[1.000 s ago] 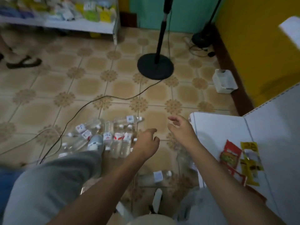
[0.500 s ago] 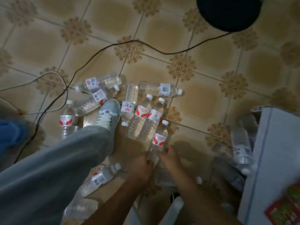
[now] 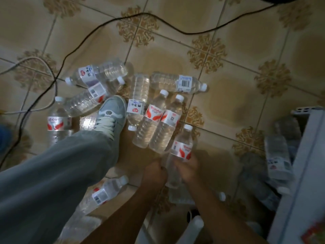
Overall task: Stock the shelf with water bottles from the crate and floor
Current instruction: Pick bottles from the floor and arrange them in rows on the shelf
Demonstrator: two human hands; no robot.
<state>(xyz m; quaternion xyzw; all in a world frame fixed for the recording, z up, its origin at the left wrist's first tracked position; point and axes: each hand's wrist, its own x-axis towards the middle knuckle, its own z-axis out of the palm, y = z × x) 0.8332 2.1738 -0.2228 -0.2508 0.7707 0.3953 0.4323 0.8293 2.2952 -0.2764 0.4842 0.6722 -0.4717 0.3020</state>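
I am judging the job as barely started: about ten bottles are lying scattered on the floor (image 3: 228, 95), and no shelf I can see is holding any. My right hand (image 3: 187, 167) is curling round a bottle (image 3: 182, 147) with a red-and-white label and white cap, lifting it beside my left hand (image 3: 154, 173), which is curled beside the same bottle; I cannot tell whether it is gripping. The bottle is clear, ribbed and apparently full. More are lying around my shoe (image 3: 110, 115), and others are resting dimly against the white unit (image 3: 302, 155) at the floor's right edge.
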